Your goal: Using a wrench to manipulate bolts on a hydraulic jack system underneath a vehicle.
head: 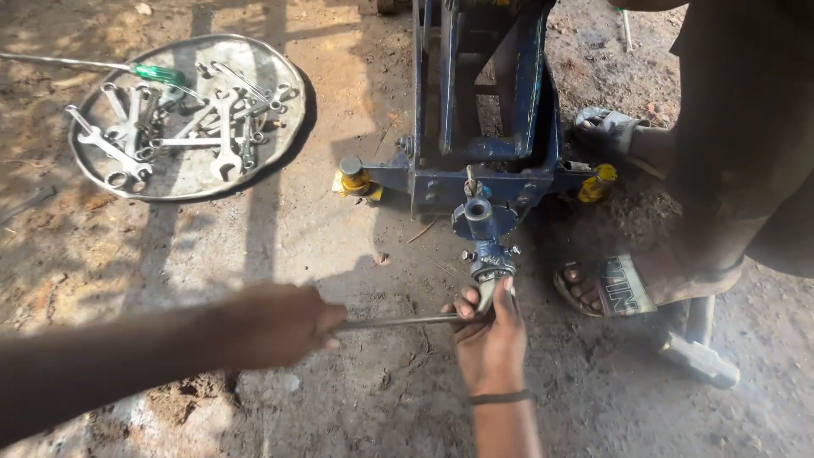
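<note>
Head view shows the left grip point(284, 326) closed around the end of a long metal rod point(394, 321). The right grip point(490, 335) clasps the rod's other end at the grey fitting point(492, 263) under the blue jack frame point(479, 127), on the dirt floor point(339, 229). A round tray of wrenches point(188, 114) lies near the floor's far left.

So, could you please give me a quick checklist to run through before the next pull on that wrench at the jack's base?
1. Left hand closed on the wrench handle: ok.
2. Right hand steadying the wrench head at the fitting: ok.
3. Wrench jaws fully seated on the fitting: cannot tell, fingers hide them.
4. Blue jack sitting flat on the ground: ok.
5. Another person's sandalled foot clear of the swing: not ok, it is close beside the fitting.
6. Spare spanners within reach in the round metal tray: ok.
</note>
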